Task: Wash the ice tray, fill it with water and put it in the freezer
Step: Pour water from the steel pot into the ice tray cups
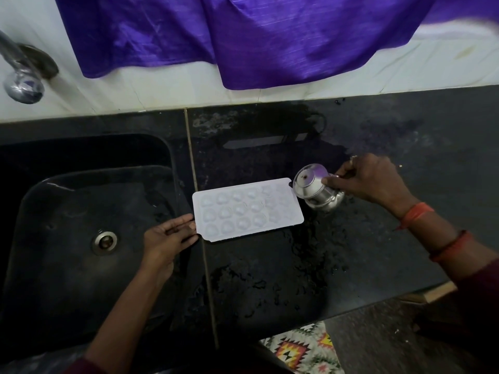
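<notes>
Whether the domed cells of the white plastic ice tray hold water is hard to make out; those at its right end look fainter than the rest. The tray is a flat rounded rectangle with three rows of round cells and a small tab at two corners. It lies on the wet, speckled black stone counter.

At the tray's left short edge the left hand rests with fingers straight and close together, their tips touching the rim. Whether the thumb pinches the corner tab cannot be told.

At the tray's right end the right hand curls thumb and fingers round a small polished steel pot. The pot is tipped on its side, with its mouth turned toward the tray and over the tray's corner. Its inside is too bright with glare to read. Orange bands circle that wrist.

Left of the tray is the matte black sink with its round metal drain. Far above and left of the tray is a chrome tap, cut off by the frame edge. Above the tray hangs a glossy purple cloth, its top also cut off. Below and to the right of the tray, a patterned mat shows only in part.
</notes>
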Motion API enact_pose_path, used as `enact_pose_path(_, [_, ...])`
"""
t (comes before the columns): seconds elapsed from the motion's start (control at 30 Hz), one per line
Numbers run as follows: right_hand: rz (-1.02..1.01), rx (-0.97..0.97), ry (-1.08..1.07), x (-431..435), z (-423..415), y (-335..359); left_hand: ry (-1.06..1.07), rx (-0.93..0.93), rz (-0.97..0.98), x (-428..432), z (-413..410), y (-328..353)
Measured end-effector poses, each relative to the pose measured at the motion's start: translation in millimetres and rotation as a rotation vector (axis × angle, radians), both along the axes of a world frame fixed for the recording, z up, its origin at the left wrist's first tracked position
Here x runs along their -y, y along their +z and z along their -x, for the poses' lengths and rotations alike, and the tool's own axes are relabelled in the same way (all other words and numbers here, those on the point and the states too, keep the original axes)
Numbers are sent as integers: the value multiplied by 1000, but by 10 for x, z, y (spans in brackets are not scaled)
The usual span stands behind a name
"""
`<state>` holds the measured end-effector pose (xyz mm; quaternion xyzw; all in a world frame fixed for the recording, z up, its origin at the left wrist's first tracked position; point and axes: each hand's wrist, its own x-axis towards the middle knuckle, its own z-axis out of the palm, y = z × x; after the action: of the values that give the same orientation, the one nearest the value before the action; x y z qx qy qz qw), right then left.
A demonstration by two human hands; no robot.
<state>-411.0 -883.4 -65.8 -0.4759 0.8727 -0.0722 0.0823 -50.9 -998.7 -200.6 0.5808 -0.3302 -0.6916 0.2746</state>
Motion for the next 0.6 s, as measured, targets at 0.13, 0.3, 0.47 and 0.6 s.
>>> enact_pose_path(0.13, [-2, 6, -3, 2, -5, 0, -1, -7, 5, -7, 9, 7])
enact_pose_path(0.3, [1, 20, -3, -10, -11, 1, -5, -6, 3, -2, 9, 4])
enact_pose_path(0.47, [-15, 70, -9, -29, -18, 7, 0, 0, 3, 1, 17, -1])
enact_pose_path(0.6, [-14, 172, -37, -73, 5, 21, 5, 2, -2, 0, 23, -6])
